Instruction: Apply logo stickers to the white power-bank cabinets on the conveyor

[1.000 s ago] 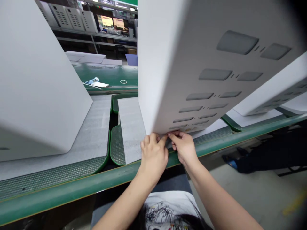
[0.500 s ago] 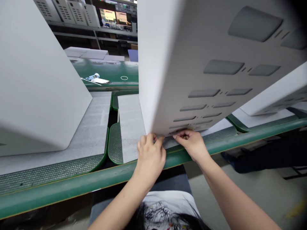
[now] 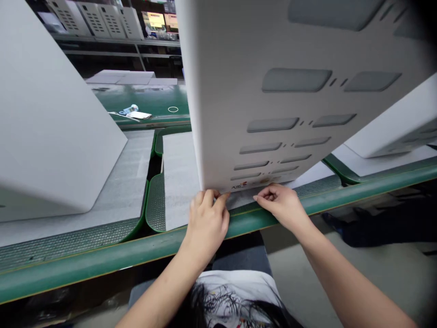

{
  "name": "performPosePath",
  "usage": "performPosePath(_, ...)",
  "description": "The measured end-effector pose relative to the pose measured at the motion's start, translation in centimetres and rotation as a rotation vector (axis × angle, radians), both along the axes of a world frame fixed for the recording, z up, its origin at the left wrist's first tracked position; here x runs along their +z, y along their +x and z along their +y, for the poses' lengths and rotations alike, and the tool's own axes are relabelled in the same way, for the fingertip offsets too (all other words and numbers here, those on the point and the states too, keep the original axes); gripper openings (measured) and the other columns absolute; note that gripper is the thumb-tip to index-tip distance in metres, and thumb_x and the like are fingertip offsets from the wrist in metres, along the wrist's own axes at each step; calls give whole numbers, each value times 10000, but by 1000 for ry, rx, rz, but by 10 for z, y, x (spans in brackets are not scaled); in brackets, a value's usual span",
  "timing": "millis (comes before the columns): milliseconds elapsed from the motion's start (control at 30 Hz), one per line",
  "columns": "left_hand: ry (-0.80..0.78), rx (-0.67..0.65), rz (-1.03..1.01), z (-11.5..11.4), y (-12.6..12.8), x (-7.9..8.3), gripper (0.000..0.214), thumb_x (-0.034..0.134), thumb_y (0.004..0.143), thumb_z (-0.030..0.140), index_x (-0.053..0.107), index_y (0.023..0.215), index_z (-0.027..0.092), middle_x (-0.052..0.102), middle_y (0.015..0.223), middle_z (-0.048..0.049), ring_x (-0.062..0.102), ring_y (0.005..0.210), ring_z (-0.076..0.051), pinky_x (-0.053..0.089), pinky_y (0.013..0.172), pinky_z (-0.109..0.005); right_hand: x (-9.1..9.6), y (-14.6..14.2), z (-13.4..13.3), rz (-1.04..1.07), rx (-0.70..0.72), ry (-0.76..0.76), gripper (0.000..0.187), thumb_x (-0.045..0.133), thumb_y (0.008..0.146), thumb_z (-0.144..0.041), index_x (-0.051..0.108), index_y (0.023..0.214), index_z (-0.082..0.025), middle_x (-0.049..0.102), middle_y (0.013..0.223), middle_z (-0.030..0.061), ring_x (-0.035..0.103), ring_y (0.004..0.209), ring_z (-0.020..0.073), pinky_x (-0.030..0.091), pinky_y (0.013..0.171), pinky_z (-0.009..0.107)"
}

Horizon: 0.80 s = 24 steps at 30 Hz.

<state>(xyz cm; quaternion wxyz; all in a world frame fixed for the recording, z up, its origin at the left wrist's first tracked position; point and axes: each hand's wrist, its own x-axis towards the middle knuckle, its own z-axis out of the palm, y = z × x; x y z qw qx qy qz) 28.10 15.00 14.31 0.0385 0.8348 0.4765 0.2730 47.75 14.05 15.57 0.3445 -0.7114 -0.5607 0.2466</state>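
Head view, right hand [image 3: 284, 205] farther right, logo [image 3: 238, 186] uncovered

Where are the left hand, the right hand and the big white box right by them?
Left hand [image 3: 207, 219]: head view, on the back of the hand.
Right hand [image 3: 284, 205]: head view, on the middle of the hand.
Box [image 3: 273, 104]: head view, on the slotted side, between two rows.

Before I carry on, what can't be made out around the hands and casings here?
Head view, all four:
Whether the right hand pinches anything: its curled fingers hide it.
What the left hand touches with its fingertips: hidden behind its knuckles.
The top of the slotted white casing: cut off by the upper edge.
The wording of the dark lettering: too small and blurred.
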Motion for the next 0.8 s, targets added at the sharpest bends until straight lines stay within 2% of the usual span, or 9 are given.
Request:
performPosePath(167,-17,-191,-75,-4,17,-4,326,454,832,71,564,1138,88,584,1067,-108,528,980,-201,488,883,-373,1,16,-6,8,39,-40,238,583,637,-386,611,590,-154,542,612,21,444,538,116,348,532,252)
performPosePath(333,-60,-302,-97,-14,45,-5,435,444,825,69,463,1258,32,492,1294,-157,471,1196,-212,429,1018,-342,8,34,-12,21,70,-86,247,576,613,-399,589,566,-157,529,566,15,438,527,118,333,514,246)
performPosePath(467,-90,-301,-45,-19,65,-4,494,451,823,96,406,1305,-2,395,1375,-215,428,1251,-256,424,1018,-370,11,45,-18,71,77,-127,269,580,601,-419,597,578,-151,537,554,19,450,521,122,329,500,242)
performPosePath(600,-100,-293,-7,-21,76,-3,505,463,815,107,410,1302,-13,356,1389,-249,462,1221,-281,447,985,-377,9,50,-19,93,85,-94,262,587,619,-408,608,582,-150,555,579,20,466,529,120,345,508,240)
performPosePath(700,-82,-227,-81,-20,72,1,440,455,838,138,467,1256,-1,443,1335,-226,491,1198,-252,445,985,-365,7,46,-19,87,68,-10,236,614,658,-380,631,603,-151,572,609,19,470,526,111,366,516,236)
performPosePath(800,-96,-122,-216,-14,60,10,354,433,878,229,561,1151,41,589,1187,-169,560,1117,-220,469,954,-354,4,30,-21,96,123,151,164,651,722,-307,651,662,-154,565,653,12,463,528,94,391,524,221)
